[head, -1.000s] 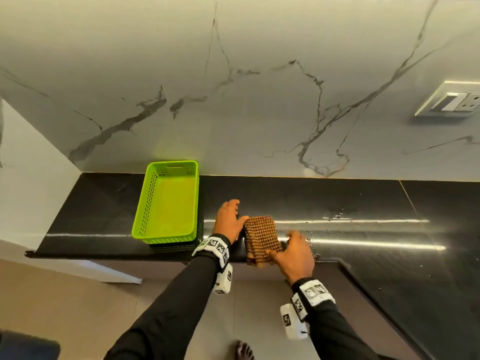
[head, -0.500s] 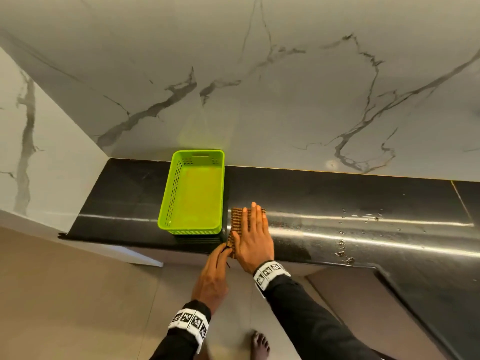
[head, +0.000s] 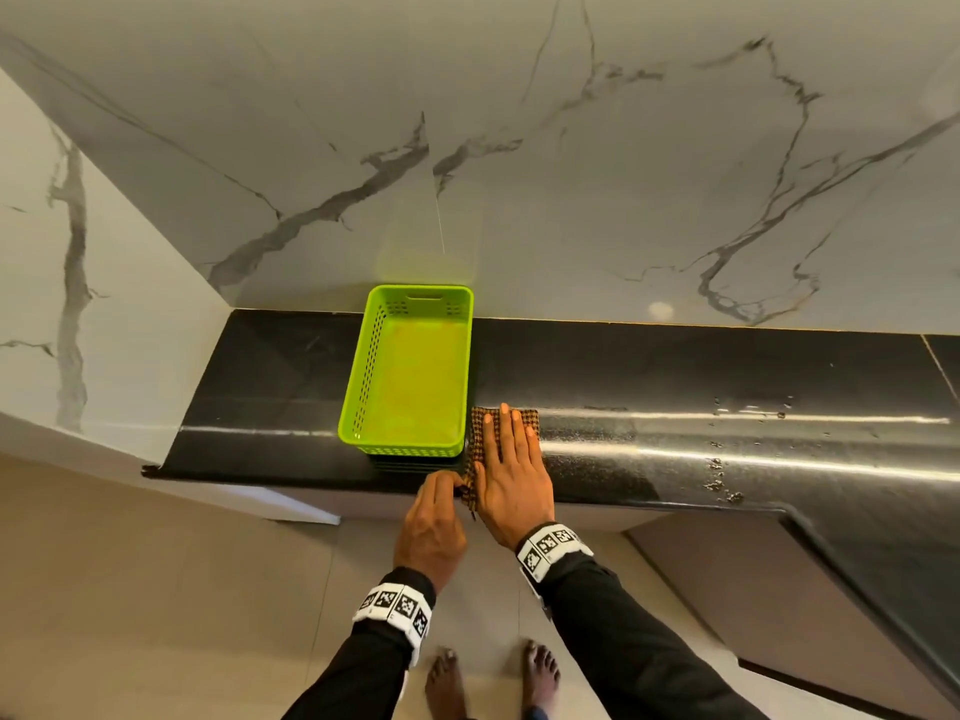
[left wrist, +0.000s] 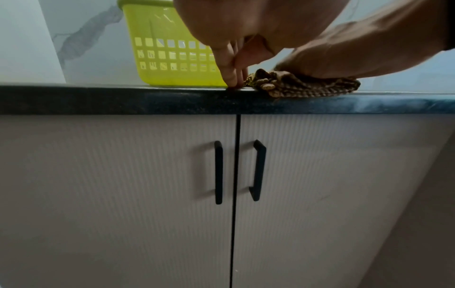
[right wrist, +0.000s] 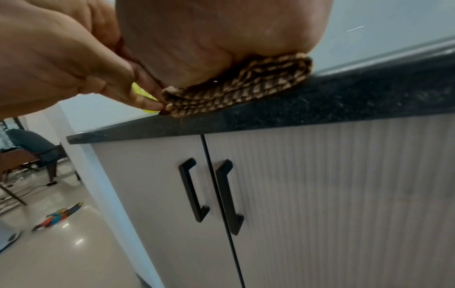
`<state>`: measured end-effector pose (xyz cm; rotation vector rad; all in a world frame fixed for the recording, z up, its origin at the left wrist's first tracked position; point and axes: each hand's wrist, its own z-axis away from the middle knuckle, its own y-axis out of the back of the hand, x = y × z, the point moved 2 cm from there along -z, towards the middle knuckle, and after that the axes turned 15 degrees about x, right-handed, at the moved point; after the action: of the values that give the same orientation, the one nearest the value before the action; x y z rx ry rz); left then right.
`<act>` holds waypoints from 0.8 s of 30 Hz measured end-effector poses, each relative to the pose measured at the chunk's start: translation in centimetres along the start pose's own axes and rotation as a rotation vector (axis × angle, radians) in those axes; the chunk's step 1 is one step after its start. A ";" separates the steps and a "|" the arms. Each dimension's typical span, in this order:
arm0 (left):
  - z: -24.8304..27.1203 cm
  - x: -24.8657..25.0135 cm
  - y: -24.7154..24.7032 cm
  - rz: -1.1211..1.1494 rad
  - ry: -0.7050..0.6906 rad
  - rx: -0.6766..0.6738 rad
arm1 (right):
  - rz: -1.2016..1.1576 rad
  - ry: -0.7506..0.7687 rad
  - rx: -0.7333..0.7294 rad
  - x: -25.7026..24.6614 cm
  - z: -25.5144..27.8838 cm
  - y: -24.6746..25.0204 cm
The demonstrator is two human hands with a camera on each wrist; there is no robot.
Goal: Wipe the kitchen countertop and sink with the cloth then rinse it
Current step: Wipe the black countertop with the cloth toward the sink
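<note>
A folded brown checked cloth (head: 478,444) (left wrist: 307,88) (right wrist: 246,87) lies on the black countertop (head: 675,376) at its front edge, right beside a green basket. My right hand (head: 511,465) (left wrist: 344,54) (right wrist: 209,39) presses flat on top of the cloth, fingers straight and pointing to the wall. My left hand (head: 436,517) (left wrist: 234,64) (right wrist: 61,58) hangs at the counter's front edge. Its fingertips stand on the edge against the cloth's near left corner. No sink is in view.
The empty lime-green basket (head: 410,371) (left wrist: 167,58) stands left of the cloth, almost touching it. Water drops (head: 719,475) dot the counter to the right. Cabinet doors with black handles (left wrist: 236,175) (right wrist: 211,194) are below, and a marble wall is behind.
The cloth has slid left up to the basket. My right hand moved from its near corner to lie flat on top. My left hand dropped back from the counter to the front edge.
</note>
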<state>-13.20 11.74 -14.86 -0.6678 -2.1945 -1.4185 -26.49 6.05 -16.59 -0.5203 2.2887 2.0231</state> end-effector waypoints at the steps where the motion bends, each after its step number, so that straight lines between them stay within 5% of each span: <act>1: 0.0 -0.1 0.1 0.004 -0.010 -0.017 | -0.001 -0.003 0.004 0.1 -0.5 -0.1; 14: -1.4 -3.5 0.5 0.047 -0.271 -0.187 | 0.080 -0.041 -0.074 2.9 -15.6 -1.8; 24: -0.8 -3.5 0.9 0.022 -0.256 -0.151 | 0.066 -0.121 -0.076 0.0 -8.1 -2.1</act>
<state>-9.85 10.79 -16.00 -0.9718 -2.2761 -1.5739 -24.38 -2.01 -17.42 -0.3197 2.1949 2.1157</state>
